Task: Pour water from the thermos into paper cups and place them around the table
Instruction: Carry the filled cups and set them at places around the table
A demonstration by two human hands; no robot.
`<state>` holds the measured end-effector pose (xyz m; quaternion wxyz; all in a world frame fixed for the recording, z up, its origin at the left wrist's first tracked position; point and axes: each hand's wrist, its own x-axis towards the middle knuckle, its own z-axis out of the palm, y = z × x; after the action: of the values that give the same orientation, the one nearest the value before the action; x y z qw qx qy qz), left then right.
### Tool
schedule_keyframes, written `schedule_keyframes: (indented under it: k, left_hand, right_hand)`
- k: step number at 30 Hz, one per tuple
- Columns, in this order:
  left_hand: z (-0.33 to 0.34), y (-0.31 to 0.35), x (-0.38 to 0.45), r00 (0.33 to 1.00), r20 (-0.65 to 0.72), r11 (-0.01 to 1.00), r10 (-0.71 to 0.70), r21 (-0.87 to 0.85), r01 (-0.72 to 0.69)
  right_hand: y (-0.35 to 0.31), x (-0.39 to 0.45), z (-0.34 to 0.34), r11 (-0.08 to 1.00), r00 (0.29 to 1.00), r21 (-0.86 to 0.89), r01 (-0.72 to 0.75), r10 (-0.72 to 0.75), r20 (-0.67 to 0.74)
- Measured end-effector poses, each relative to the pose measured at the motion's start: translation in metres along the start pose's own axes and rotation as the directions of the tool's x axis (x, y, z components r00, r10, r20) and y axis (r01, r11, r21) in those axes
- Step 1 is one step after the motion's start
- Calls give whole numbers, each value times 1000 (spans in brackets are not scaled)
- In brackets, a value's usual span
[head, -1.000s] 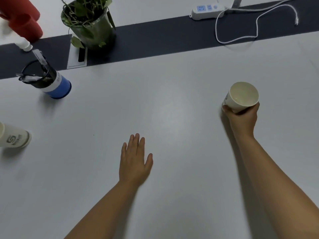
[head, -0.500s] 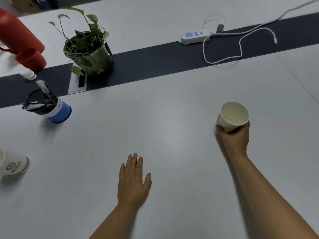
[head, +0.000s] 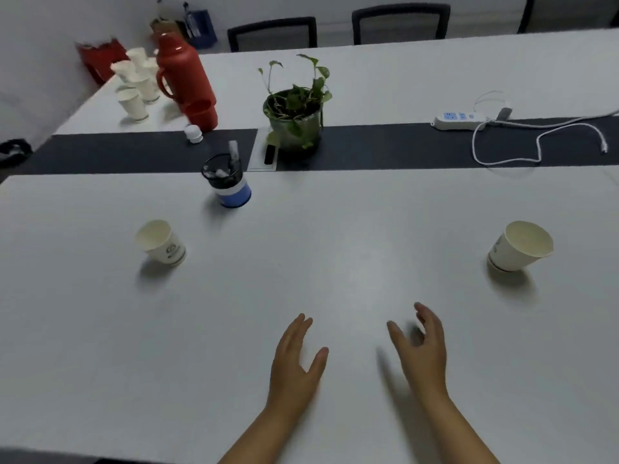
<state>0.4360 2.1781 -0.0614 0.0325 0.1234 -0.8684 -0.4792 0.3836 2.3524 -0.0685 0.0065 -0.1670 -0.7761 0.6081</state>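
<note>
The long white table filled most of the view, with a dark strip running left to right across its middle. Two chairs stood at the far edge. The red thermos stood upright at the far left, beyond the strip, and a cluster of paper cups sat just to its left. A potted plant stood on the strip near the middle. A white power strip with a looping cable lay at the far right. A black and blue pen holder stood just on the near side of the strip. My left hand lay near me with its fingers straight and together, thumb out, holding nothing. My right hand hovered beside it, loosely spread and empty. One paper cup stood at the right, well apart from my hands, and another cup stood at the left. A small white cap lay by the thermos base.
</note>
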Motion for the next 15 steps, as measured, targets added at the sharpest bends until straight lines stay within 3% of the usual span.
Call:
schedule_keyframes:
  k: [2, 6, 11, 15]
  left_hand:
    - [-50, -12, -42, 996, -72, 992, -56, -117, 48]
    - [-158, -55, -159, 928, -307, 937, -210, -334, 102]
    - [-243, -131, -344, 750, -461, 845, -475, -476, 243]
    - [-256, -177, -470, 523, -520, 725, -676, -597, 344]
  right_hand:
    - [-19, -58, 32, 996, 957, 6, 84, -82, 279]
    - [-48, -188, 78, 975, 691, 39, 219, -183, 700]
    - [-33, -352, 112, 960, 435, 70, 270, -187, 881]
    - [15, -444, 141, 959, 253, -80, 273, 9, 967]
